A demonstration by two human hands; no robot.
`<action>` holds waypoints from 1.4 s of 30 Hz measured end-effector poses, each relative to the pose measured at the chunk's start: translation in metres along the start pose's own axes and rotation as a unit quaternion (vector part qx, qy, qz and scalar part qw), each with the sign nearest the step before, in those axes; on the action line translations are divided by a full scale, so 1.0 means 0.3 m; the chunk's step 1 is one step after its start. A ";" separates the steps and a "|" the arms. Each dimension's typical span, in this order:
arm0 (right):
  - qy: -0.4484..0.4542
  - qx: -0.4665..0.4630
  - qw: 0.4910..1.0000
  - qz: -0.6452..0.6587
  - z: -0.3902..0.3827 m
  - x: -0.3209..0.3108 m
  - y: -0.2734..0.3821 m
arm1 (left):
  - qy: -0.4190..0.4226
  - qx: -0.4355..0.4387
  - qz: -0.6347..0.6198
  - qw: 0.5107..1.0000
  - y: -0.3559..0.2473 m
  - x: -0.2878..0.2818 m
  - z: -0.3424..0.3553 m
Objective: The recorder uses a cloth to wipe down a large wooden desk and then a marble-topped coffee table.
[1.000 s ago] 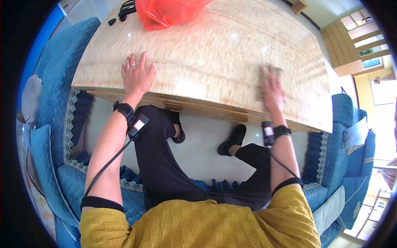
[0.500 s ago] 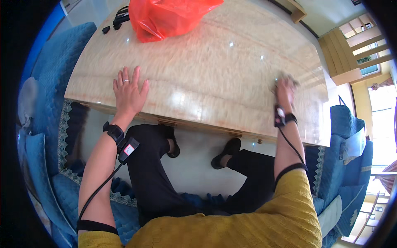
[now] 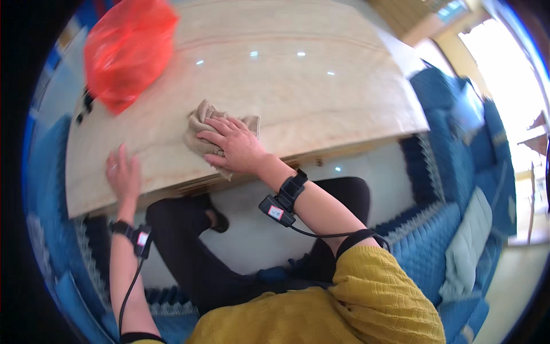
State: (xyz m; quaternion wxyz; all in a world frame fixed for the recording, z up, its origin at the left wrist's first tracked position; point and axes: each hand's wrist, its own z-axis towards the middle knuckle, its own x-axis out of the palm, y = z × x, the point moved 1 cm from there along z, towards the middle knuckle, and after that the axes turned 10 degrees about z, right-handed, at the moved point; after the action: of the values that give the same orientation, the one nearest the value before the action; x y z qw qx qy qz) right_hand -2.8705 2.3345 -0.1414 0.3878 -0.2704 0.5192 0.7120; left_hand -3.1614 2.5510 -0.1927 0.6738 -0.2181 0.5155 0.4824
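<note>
A crumpled beige-brown cloth (image 3: 199, 127) lies on the glossy cream table (image 3: 321, 94), close to its front edge. My right hand (image 3: 238, 146) presses down on it, fingers curved over the bunched fabric, and one corner hangs at the table's edge. Farther left, my left hand (image 3: 124, 175) rests palm down on the tabletop with its fingers extended; it holds nothing and is a little blurred.
A red plastic bag (image 3: 132, 51) stands on the table's far left, with small black items (image 3: 86, 103) beside it. Blue quilted sofa seating (image 3: 424, 229) surrounds me on both sides. A drawer knob (image 3: 319, 163) shows under the table's front edge.
My right hand has swept with the cloth from the table's right end to its left-middle part. The view has turned, and my left hand stays flat on the table.
</note>
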 end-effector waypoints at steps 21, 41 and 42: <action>-0.154 0.270 0.936 -0.166 -0.234 -0.575 -0.697 | 0.040 0.099 -0.077 0.991 0.007 -0.011 0.020; -0.141 0.684 0.627 0.344 -0.833 -0.663 -0.154 | 0.592 0.249 -0.314 0.699 -0.816 -0.640 0.073; -0.148 0.671 0.621 0.377 -0.822 -0.701 -0.121 | 0.587 0.251 -0.307 0.705 -0.832 -0.694 0.085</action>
State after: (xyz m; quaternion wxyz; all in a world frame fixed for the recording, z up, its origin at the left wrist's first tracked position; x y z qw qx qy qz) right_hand -2.7282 2.0491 -0.0725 0.2307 0.3938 0.8447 0.2797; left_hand -2.9314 2.3730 -0.0455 0.3754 -0.4265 0.8135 -0.1242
